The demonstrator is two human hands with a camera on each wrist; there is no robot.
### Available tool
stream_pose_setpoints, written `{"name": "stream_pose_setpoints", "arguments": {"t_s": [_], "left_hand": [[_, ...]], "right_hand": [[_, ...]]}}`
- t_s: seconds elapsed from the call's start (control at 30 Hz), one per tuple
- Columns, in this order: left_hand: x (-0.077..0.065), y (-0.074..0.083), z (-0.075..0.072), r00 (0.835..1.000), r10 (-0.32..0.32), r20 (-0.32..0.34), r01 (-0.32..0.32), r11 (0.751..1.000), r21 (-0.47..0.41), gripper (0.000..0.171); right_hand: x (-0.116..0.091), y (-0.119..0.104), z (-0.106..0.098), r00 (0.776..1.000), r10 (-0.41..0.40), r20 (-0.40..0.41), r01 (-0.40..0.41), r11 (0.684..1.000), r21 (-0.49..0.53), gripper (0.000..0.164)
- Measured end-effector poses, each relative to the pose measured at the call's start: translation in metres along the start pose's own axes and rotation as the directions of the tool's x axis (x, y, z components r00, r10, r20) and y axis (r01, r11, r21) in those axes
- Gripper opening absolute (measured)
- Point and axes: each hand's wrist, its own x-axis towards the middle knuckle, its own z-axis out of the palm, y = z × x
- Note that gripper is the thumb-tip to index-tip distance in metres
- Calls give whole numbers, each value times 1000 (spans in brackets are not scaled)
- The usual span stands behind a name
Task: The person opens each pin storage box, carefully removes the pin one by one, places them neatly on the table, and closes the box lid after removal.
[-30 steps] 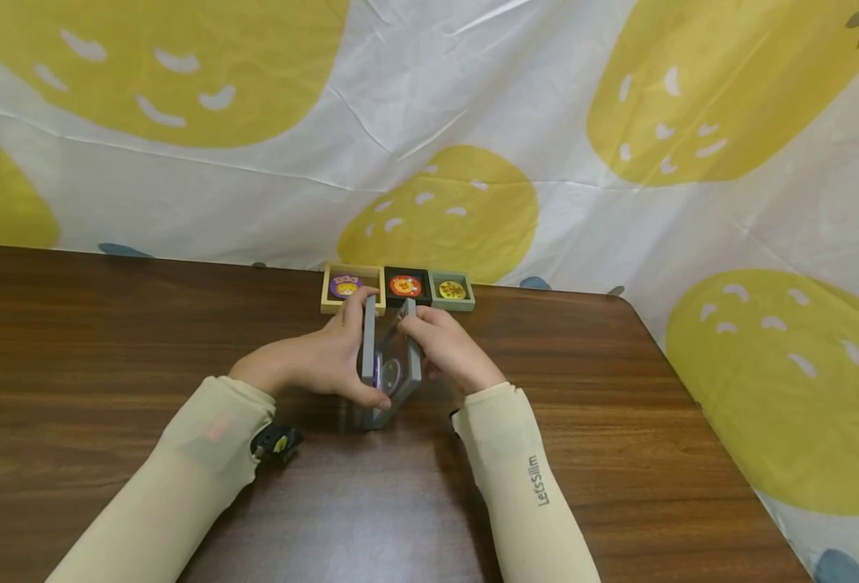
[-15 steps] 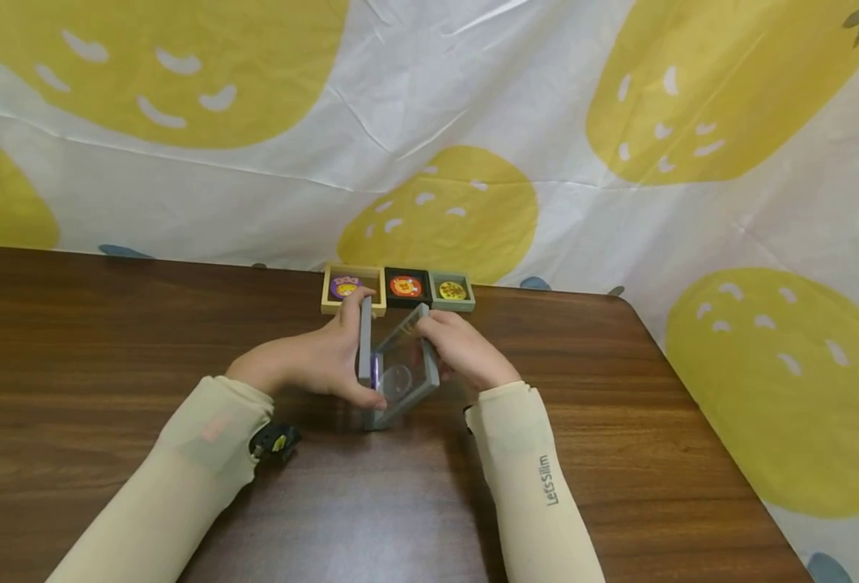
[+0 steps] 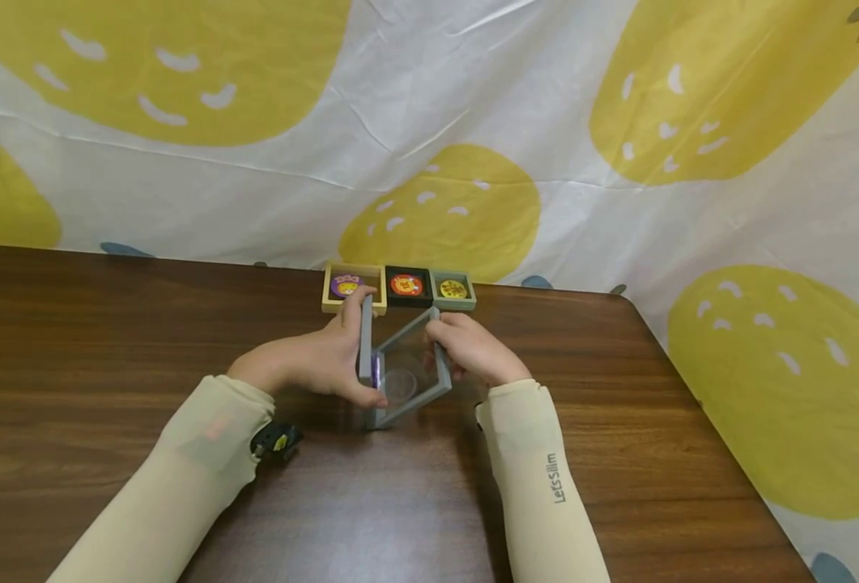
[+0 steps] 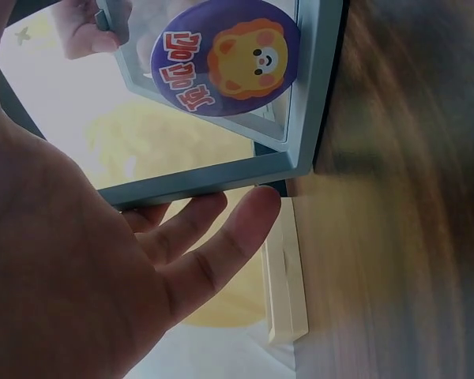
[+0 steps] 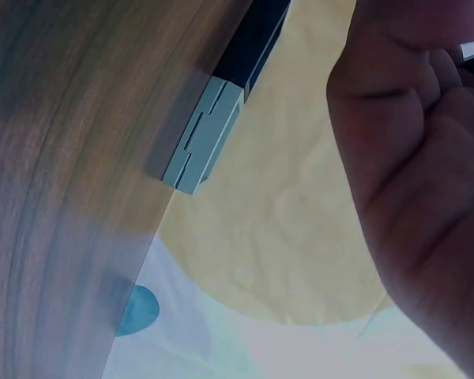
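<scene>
A grey hinged display frame (image 3: 418, 403) with clear film panes stands upright on its edge, its two halves spread in a V. My left hand (image 3: 312, 356) holds the left half, thumb on the near edge and fingers at the far edge. Between thumb and forefinger, my right hand (image 3: 478, 350) pinches the outer edge of the right half. A round purple badge (image 4: 221, 59) with an orange lion and lettering sits against the film inside, near the bottom; in the head view only its thin purple edge (image 3: 376, 371) shows. A clear circular bulge marks the right pane.
At the table's back edge stand three small shallow frames side by side: pale wood (image 3: 327, 301) with a purple badge, black (image 3: 409, 300) with a red one, grey-green (image 3: 453, 306) with a yellow one. Behind the brown table (image 3: 145, 324) hangs a lemon-patterned cloth (image 3: 254, 178).
The right hand has moved to the right, swinging the right half of the display frame wider apart from the left half. The left hand has stayed in place.
</scene>
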Motion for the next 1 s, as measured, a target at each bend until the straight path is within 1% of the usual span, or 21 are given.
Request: {"name": "stream_pose_setpoints", "arguments": {"t_s": [0.23, 0.37, 0.47, 0.57, 0.67, 0.73, 0.9, 1.0], "left_hand": [[-1, -2, -1, 1000, -18, 10, 18, 1000, -14, 127], [-1, 0, 0, 1000, -16, 6, 16, 1000, 5, 127], [0, 3, 0, 1000, -20, 14, 20, 1000, 13, 127], [1, 3, 0, 999, -29, 29, 28, 1000, 10, 128], [2, 3, 0, 999, -36, 38, 36, 999, 2, 128], [2, 2, 0, 998, -39, 38, 39, 999, 0, 128], [1, -1, 0, 999, -45, 24, 45, 999, 10, 129], [1, 0, 0, 999, -36, 15, 36, 999, 8, 129]], "right_hand": [[-1, -5, 1, 999, 37, -28, -38, 999, -30, 28], [-5, -11, -1, 995, 44, -87, -55, 991, -123, 27], [-7, -13, -4, 990, 44, -136, -72, 976, -204, 36], [-9, -14, -6, 986, 47, -159, -85, 967, -238, 50], [-9, -13, -9, 985, 45, -169, -87, 964, -251, 50], [-9, -12, -10, 985, 43, -168, -82, 969, -232, 49], [-6, -8, -13, 987, 44, -154, -78, 972, -222, 50], [-6, -3, -15, 985, 66, -162, -107, 960, -261, 49]]}}
